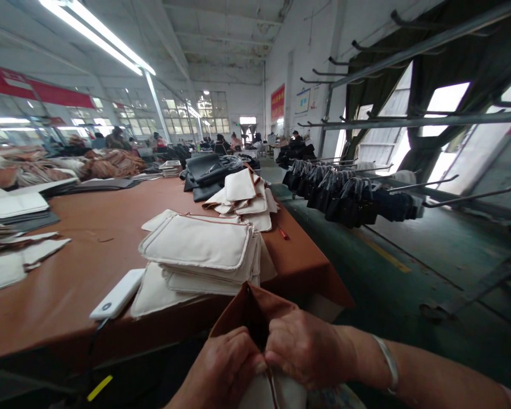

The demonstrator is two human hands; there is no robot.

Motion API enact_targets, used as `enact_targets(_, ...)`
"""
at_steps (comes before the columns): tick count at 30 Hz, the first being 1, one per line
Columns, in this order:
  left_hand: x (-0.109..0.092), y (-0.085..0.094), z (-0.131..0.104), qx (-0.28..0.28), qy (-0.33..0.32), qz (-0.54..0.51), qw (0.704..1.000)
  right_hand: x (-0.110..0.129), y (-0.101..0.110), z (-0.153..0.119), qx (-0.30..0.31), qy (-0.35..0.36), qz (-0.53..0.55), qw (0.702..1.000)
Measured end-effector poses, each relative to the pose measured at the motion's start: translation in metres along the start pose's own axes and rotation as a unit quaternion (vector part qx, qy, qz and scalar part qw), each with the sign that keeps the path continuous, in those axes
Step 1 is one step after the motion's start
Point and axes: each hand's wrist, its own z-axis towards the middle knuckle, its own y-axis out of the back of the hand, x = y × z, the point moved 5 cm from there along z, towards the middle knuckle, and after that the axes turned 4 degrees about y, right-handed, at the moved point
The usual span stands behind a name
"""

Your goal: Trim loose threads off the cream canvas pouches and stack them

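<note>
Close to my body, below the table edge, both hands grip a brown and cream pouch [255,304]. My left hand [230,363] is closed on one side of its opening. On the other side, my right hand [302,346], with a silver bangle at the wrist, is closed with the fingers curled. The two hands almost touch over a seam or zip line that runs down the cream part. Brown material opens in a peak beyond the knuckles, dark inside. Just past it on the table lies a stack of cream fabric pouches [200,241] with brown trim.
The brown-covered table [93,244] holds a white power bank [118,294] with a cable, a red pen-like tool [283,233], folded black pieces [208,170] and more cream pieces [240,186]. Black bags [344,196] hang from a metal rack at right. People sit farther back.
</note>
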Motion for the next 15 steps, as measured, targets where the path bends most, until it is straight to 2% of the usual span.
enact_targets(2,0.002,0.003,-0.001,0.043,0.064,-0.051,0.996,0.002,-0.003,-0.003,-0.003,0.014,-0.039,0.999)
enact_targets(5,0.002,0.011,-0.005,0.116,0.170,-0.114,0.972,0.006,-0.001,-0.005,-0.010,0.002,-0.039,0.999)
enact_targets(8,-0.006,0.018,-0.005,0.155,0.204,-0.113,0.960,0.006,0.001,-0.005,-0.023,-0.026,-0.015,0.999)
enact_targets(11,-0.010,0.018,-0.002,0.130,0.176,-0.048,0.975,0.006,0.001,-0.005,-0.027,-0.010,-0.018,0.999)
enact_targets(13,-0.010,0.014,-0.002,0.084,0.114,0.009,0.990,0.004,0.002,-0.006,-0.025,-0.008,0.004,1.000)
enact_targets(15,-0.008,0.005,-0.005,0.022,0.023,0.066,0.997,-0.002,0.005,-0.010,-0.034,-0.059,0.087,0.994)
